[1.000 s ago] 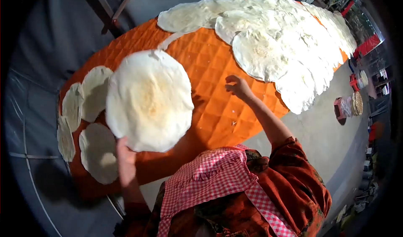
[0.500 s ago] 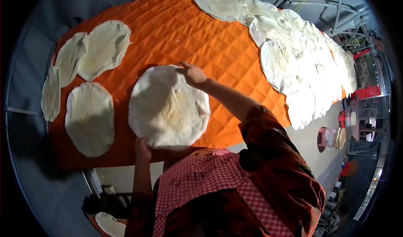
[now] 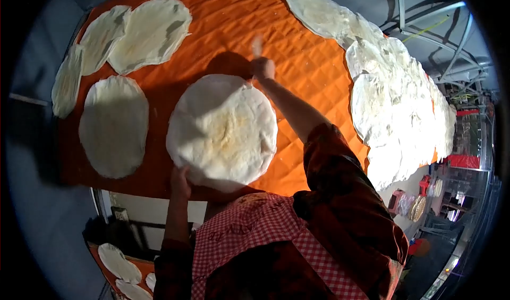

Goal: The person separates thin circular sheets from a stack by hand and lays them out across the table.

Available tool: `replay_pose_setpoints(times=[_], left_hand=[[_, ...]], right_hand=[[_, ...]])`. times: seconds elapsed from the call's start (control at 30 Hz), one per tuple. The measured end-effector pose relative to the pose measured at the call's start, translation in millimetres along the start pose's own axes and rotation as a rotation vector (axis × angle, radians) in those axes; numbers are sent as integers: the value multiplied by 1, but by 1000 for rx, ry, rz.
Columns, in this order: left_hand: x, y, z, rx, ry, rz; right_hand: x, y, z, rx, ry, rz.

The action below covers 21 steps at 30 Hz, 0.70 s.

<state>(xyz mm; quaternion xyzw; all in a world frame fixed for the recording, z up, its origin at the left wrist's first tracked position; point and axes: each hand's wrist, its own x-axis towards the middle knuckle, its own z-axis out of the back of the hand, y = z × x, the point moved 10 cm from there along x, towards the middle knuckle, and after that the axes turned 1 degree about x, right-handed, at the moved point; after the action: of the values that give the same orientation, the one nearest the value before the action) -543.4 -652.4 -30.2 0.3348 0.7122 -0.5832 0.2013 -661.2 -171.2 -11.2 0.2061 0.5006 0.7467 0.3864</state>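
Note:
A large round pale flatbread (image 3: 223, 132), faintly browned in the middle, lies flat on the orange quilted cloth (image 3: 234, 29) in front of me. My left hand (image 3: 180, 182) is at its lower left rim, fingers closed together against the edge. Just beyond the bread's upper right rim, my right hand (image 3: 263, 68) is off the bread, above the cloth. Motion smears its fingers, so their pose is unclear. A pale blurred shape stretches up from that hand; whether it is a finger or something held does not show.
To the left lie an oval flatbread (image 3: 114, 127) and several overlapping sheets (image 3: 151, 34). A big heap of flatbreads (image 3: 393, 108) covers the cloth's right end. Metal bars (image 3: 451, 45) stand behind it. At lower left, more breads (image 3: 119, 263) rest on another orange surface.
My right hand has left the flatbread's top edge and moved up and right onto the cloth side. My left hand stays at the lower left rim. The view has shifted.

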Motion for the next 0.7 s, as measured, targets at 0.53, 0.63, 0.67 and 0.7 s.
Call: replay_pose_setpoints(times=[0.53, 0.63, 0.67, 0.7], left_hand=[[-20, -27, -46, -587, 318, 108], [-20, -27, -52, -417, 299, 103], [-21, -27, -51, -343, 296, 94], [-19, -27, -51, -333, 301, 108]], right_hand=[[-404, 359, 88, 320, 1086, 1317], [-413, 373, 84, 397, 1070, 1240], [-416, 372, 81, 322, 917, 1288], [-413, 369, 75, 316, 970, 1204]])
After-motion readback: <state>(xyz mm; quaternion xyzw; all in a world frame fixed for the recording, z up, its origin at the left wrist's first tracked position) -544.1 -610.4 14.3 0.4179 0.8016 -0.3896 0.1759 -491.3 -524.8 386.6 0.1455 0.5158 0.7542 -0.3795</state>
